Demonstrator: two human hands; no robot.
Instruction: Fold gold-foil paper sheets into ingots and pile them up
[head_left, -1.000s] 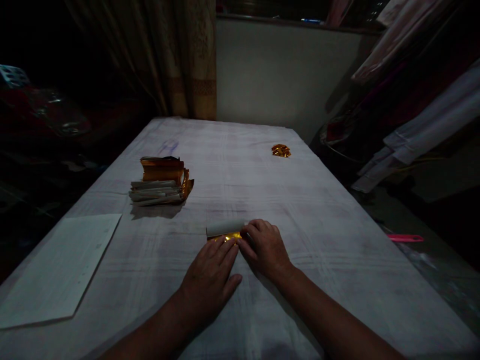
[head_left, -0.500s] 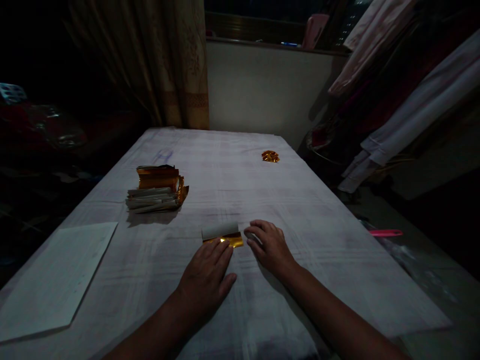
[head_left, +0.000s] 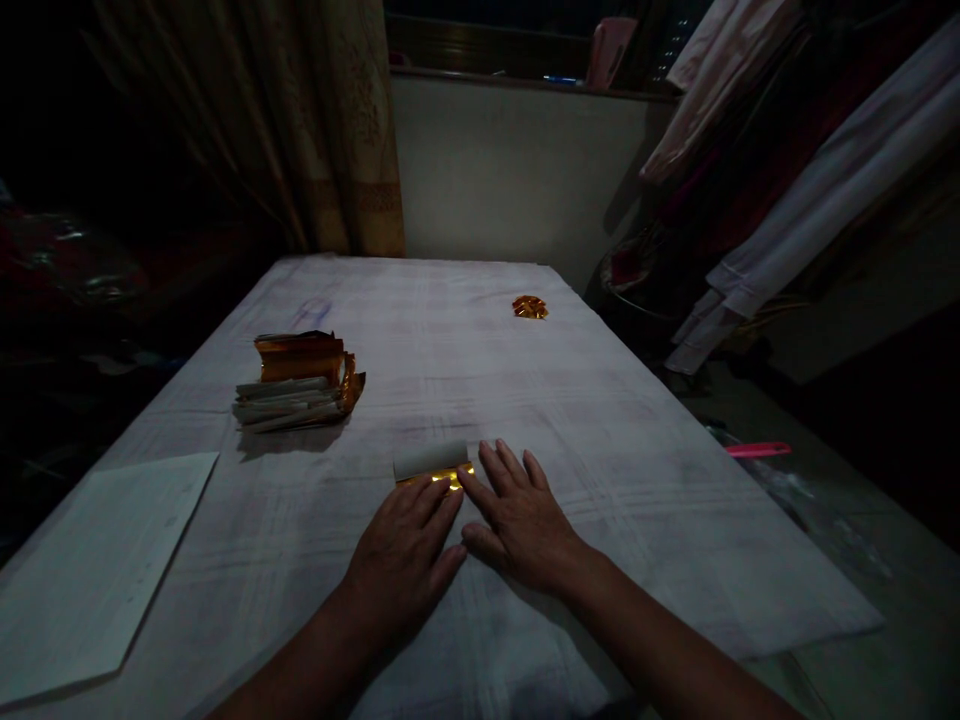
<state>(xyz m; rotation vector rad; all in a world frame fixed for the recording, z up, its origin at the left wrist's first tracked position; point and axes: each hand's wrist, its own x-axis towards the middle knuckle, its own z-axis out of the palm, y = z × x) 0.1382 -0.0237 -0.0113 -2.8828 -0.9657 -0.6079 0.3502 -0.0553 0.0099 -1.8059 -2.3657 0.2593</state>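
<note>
I see the left grip (head_left: pixel 405 548) spread flat, touching the gold foil paper (head_left: pixel 431 462) just ahead of it. The right grip (head_left: pixel 520 513), spread too, lies on the desk (head_left: pixel 615 420) just beside.

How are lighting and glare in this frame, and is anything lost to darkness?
Head view: dim overall, left background nearly black; gold foil strip by the left hand glints brightly; foil stack casts a soft shadow on the tablecloth.

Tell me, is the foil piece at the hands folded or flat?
Folded: on the foil piece a white flap covers its far part; gold shows only near the left hand and right hand.
</note>
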